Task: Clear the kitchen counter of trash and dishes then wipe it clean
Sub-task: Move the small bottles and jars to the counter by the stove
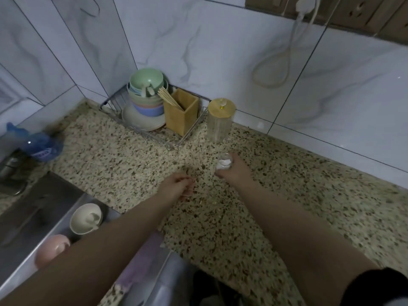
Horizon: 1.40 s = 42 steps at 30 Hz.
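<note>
On the speckled counter [309, 195] my right hand [235, 170] grips a small clear glass [224, 163] with something white inside it. My left hand [178, 187] rests on the counter with its fingers curled round thin pale scraps [188, 192]; what they are is too blurred to tell. A few more pale scraps [209, 200] lie between my hands. In the steel sink [33, 206] at the left sit a cream bowl [86, 218] and a pink bowl [51, 249].
A wire rack [176, 144] in the corner holds stacked pastel bowls [146, 91], a plate and a wooden chopstick box [182, 111]. A ribbed jar [219, 120] with a gold lid stands beside it. A blue bag [42, 144] lies by the sink. A purple cloth [141, 261] hangs at the counter's front edge.
</note>
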Available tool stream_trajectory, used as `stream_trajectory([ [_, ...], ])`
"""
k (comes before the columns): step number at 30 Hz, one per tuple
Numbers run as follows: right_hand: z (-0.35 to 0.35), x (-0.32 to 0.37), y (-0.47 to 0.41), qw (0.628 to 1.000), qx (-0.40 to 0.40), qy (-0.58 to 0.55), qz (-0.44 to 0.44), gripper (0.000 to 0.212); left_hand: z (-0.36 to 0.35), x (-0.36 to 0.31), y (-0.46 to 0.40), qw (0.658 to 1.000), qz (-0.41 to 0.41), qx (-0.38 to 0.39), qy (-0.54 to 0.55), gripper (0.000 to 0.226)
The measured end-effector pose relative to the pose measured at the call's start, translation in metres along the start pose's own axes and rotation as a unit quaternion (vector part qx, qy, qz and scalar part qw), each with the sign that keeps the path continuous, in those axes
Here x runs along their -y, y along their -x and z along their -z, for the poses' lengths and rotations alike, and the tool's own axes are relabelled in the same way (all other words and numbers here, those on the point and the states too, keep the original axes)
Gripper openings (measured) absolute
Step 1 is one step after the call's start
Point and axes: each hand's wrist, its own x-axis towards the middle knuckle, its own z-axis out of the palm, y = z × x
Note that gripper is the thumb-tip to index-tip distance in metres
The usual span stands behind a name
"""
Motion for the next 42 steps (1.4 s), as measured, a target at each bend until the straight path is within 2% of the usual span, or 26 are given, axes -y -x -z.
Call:
stream_trajectory([
  [8, -0.002, 0.007, -0.003, 0.997, 0.045, 0.021, 0.063, 0.055, 0.017, -0.004, 0.005, 0.999, -0.023, -0.034, 0.029, 0.021],
  [15, -0.030, 0.056, 0.018, 0.969, 0.186, 0.026, 0.161, 0.046, 0.062, 0.002, 0.019, 0.995, -0.050, -0.080, 0.015, 0.015],
  [19, -0.069, 0.094, 0.039, 0.954, 0.232, 0.004, 0.187, 0.042, 0.092, 0.018, 0.036, 0.990, -0.059, -0.125, 0.038, 0.011],
  [22, -0.105, 0.124, 0.059, 0.932, 0.279, 0.016, 0.229, 0.043, 0.119, 0.034, 0.059, 0.983, -0.069, -0.158, 0.070, 0.024],
  [27, -0.178, 0.167, 0.110, 0.899, 0.331, 0.030, 0.286, 0.040, 0.180, 0.075, 0.108, 0.961, -0.075, -0.254, 0.076, 0.041],
  [29, -0.193, 0.173, 0.117, 0.897, 0.337, 0.020, 0.285, 0.037, 0.192, 0.083, 0.120, 0.959, -0.078, -0.262, 0.069, 0.042],
  [32, -0.223, 0.189, 0.160, 0.866, 0.389, 0.033, 0.312, 0.031, 0.221, 0.111, 0.162, 0.943, -0.073, -0.309, 0.103, 0.049],
  [34, -0.237, 0.197, 0.189, 0.855, 0.399, 0.036, 0.330, 0.037, 0.237, 0.130, 0.182, 0.934, -0.083, -0.331, 0.108, 0.058],
  [37, -0.260, 0.203, 0.236, 0.832, 0.417, 0.055, 0.362, 0.048, 0.254, 0.156, 0.218, 0.925, -0.096, -0.343, 0.134, 0.045],
  [42, -0.290, 0.208, 0.320, 0.799, 0.453, 0.073, 0.389, 0.041, 0.278, 0.204, 0.277, 0.915, -0.113, -0.350, 0.168, 0.039],
])
